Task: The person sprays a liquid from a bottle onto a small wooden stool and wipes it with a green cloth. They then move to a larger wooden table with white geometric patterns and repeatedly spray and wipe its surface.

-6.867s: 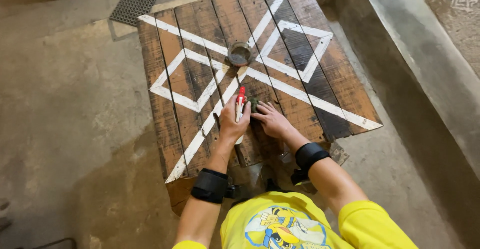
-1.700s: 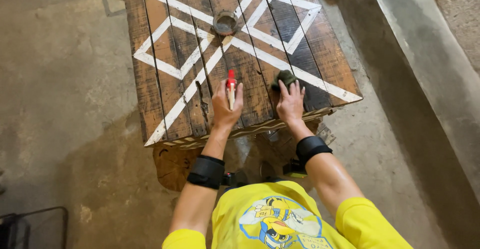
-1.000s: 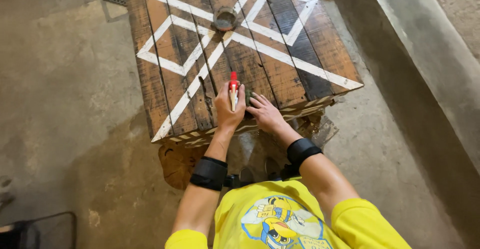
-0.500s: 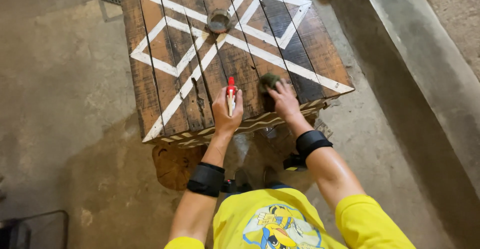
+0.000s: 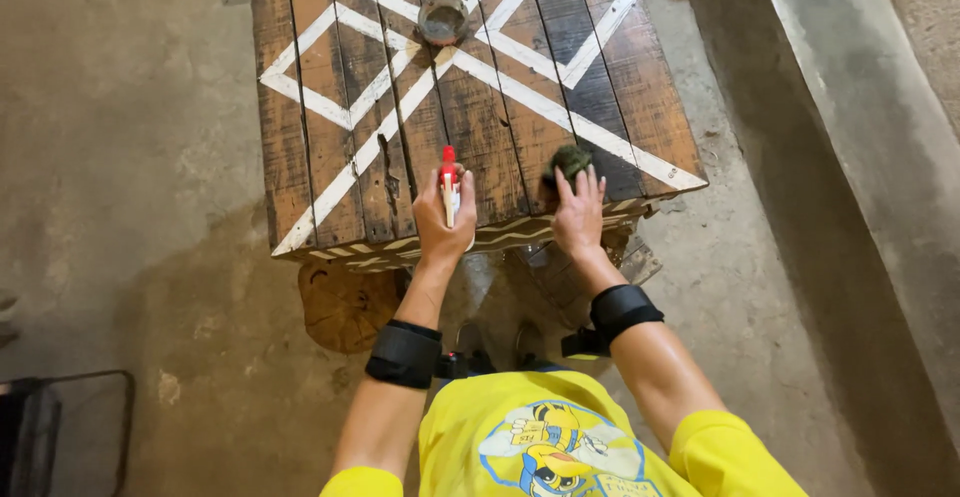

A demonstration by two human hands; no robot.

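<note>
Head view: both hands at the near edge of a painted wooden table

Head camera looks straight down. Left hand (image 5: 443,219) is wrapped around a small bottle (image 5: 450,189), white body, red cap. Bottle's long axis runs near-to-far along the planks, red cap at the far end, past the fingertips. Fingers closed round it, thumb side to the right.

Right hand (image 5: 578,215) lies flat, fingers spread and pressed down on a dark green scrub pad (image 5: 571,161). Pad sits just under and beyond the fingertips, on the far side of the hand, touching them. Not a closed grasp, more a press; only the far part of the pad shows. It looks wadded, rough, darker than the wood.

Pad lies to the right of the bottle, near it but apart, with a plank's gap between. Right hand is clearly the nearer one to the pad; left hand the nearer to the bottle.

Wooden table (image 5: 320,197) is dark, worn slats with white diamond stripes. Small round tin (image 5: 442,19) stands far up the middle, well apart from both hands. Black wrist bands on both arms.
</note>
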